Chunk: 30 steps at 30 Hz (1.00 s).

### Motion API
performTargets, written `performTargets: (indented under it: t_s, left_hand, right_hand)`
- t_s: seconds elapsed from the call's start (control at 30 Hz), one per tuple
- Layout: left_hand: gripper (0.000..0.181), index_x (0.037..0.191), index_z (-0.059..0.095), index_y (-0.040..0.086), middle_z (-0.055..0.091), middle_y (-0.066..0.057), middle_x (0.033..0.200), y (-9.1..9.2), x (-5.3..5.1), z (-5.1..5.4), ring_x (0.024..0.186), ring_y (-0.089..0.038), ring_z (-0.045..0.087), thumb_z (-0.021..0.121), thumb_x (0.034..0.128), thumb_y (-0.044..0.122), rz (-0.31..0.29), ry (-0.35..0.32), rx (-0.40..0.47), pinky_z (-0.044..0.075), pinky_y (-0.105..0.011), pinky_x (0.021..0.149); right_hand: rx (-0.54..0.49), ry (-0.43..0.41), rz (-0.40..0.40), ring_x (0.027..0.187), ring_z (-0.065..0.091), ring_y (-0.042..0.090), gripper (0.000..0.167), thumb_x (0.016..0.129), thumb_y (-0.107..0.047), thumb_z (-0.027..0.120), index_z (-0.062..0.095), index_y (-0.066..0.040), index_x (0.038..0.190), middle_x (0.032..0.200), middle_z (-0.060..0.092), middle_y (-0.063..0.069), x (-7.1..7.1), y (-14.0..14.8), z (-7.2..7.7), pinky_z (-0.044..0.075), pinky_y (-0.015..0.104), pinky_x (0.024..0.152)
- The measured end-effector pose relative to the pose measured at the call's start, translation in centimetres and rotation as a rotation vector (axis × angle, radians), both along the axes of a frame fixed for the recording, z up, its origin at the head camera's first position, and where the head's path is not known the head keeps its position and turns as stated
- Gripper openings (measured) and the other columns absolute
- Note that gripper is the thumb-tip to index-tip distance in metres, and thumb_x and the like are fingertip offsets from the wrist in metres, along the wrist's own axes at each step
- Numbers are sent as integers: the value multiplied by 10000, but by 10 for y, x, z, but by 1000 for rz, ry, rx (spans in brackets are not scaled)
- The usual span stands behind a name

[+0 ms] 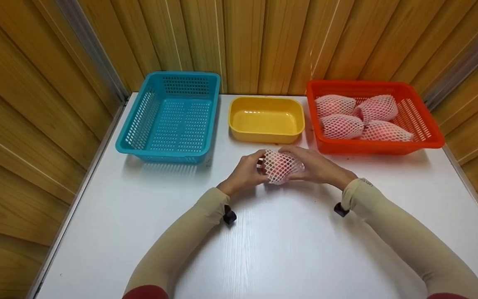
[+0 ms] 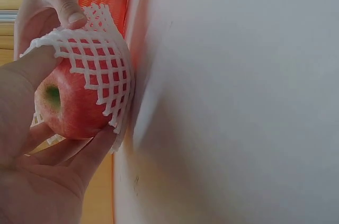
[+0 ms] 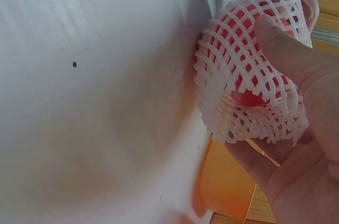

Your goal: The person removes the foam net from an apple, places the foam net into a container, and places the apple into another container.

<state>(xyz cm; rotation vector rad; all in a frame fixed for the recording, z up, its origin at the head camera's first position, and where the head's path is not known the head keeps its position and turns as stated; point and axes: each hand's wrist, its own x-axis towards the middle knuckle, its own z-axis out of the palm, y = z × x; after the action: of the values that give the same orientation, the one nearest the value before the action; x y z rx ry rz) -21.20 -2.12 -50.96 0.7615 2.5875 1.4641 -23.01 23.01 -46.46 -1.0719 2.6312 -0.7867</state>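
A red apple (image 2: 79, 110) is partly covered by a white foam net sleeve (image 1: 278, 168), just above or on the white table in front of the yellow tub. My left hand (image 1: 245, 171) grips the apple at its bare end, where the left wrist view shows the hollow in its skin. From the other side my right hand (image 1: 315, 166) holds the net and apple, its thumb on top and fingers below. In the right wrist view the sleeve's loose end (image 3: 249, 121) hangs open past the fruit, towards the right palm.
A blue basket (image 1: 212, 120) stands at the back left. Behind the hands is a yellow tub (image 1: 266, 137). The red-orange basket (image 1: 371, 147) at the back right holds several net-wrapped fruits (image 1: 342, 126). Wooden panels (image 1: 243, 45) border the white table (image 1: 264, 253).
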Motion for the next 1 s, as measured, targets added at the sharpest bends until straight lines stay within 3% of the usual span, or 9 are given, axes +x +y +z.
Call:
performTargets:
  t_s: [0.1, 0.4, 0.6, 0.8, 1.0]
  left_hand:
    - [695, 1399, 546, 33, 667, -145, 1191, -1, 0, 0, 983, -247, 697, 809, 758, -13, -19, -9, 14, 600, -343, 835]
    - [710, 1419, 540, 62, 664, -114, 1208, -3, 1, -1, 1072, -227, 680, 824, 768, 67, -42, 59, 1, 580, -333, 903]
    - [620, 1283, 520, 61, 628, -161, 952, -2, 1, -2, 892, -283, 648, 803, 734, 12, -18, 77, -9, 524, -296, 764]
    - [721, 1359, 471, 61, 559, -117, 901, -4, 2, -2, 810, -287, 615, 805, 726, -24, -6, 10, 7, 414, -204, 663]
    - [722, 1326, 459, 70, 626, -102, 1170, -7, 3, 0, 925, -219, 606, 831, 712, -5, -11, -8, 18, 476, -243, 762]
  right_hand:
    - [-33, -10, 15, 1370, 519, 250, 759, 848, -332, 849, 492, -166, 1497, 1469, 571, 42, 1, 1, 1, 391, 516, 1150]
    - [-93, 18, 14, 1338, 543, 255, 603, 871, -199, 837, 589, -120, 1416, 1395, 628, 56, 2, 2, 1, 390, 508, 1152]
    - [-121, 33, 25, 1318, 558, 276, 556, 868, -125, 832, 619, -93, 1381, 1375, 642, 74, 4, -2, 1, 400, 517, 1141]
    - [-124, 60, 21, 1197, 640, 261, 388, 883, -96, 814, 705, -92, 1256, 1246, 712, 59, 3, -4, 4, 481, 488, 1071]
    - [-137, 125, 37, 1050, 711, 250, 285, 869, -19, 807, 760, -78, 1144, 1120, 760, 57, 2, -2, 9, 556, 449, 970]
